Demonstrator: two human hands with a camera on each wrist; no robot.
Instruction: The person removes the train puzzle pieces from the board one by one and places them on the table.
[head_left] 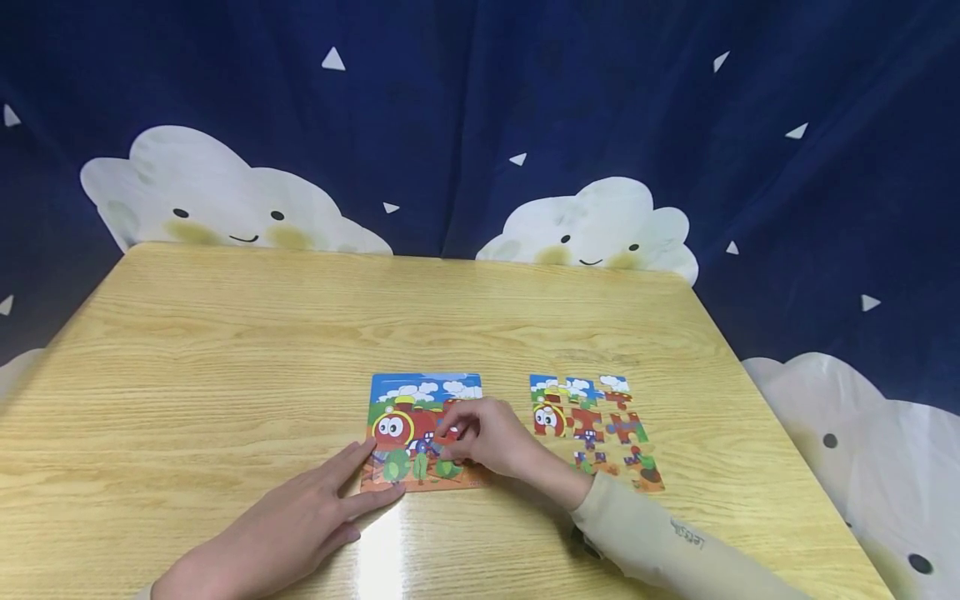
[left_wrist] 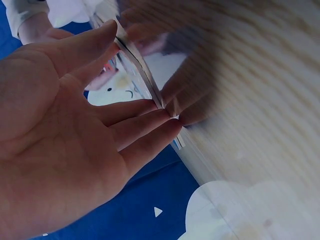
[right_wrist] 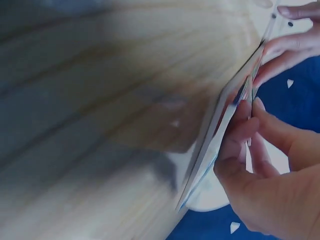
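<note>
A puzzle board (head_left: 386,385) printed with a red train, clouds and green bushes lies flat on the table in the head view. My left hand (head_left: 296,512) rests at its lower left, with thumb and fingers spread and touching its edge. In the left wrist view, the fingertips of the left hand (left_wrist: 95,125) meet that thin edge. Over the board's right half, my right hand (head_left: 495,437) pinches a puzzle piece. Seen edge-on in the right wrist view, this thin puzzle piece (right_wrist: 249,135) stands tilted between thumb and fingers of the right hand (right_wrist: 270,175). Its printed face is hard to make out.
Right of the board, several loose puzzle pieces (head_left: 585,421) lie in rough rows on the wooden table (head_left: 247,342), partly behind the right forearm. A dark blue curtain (head_left: 420,100) with white clouds hangs behind the table's far edge.
</note>
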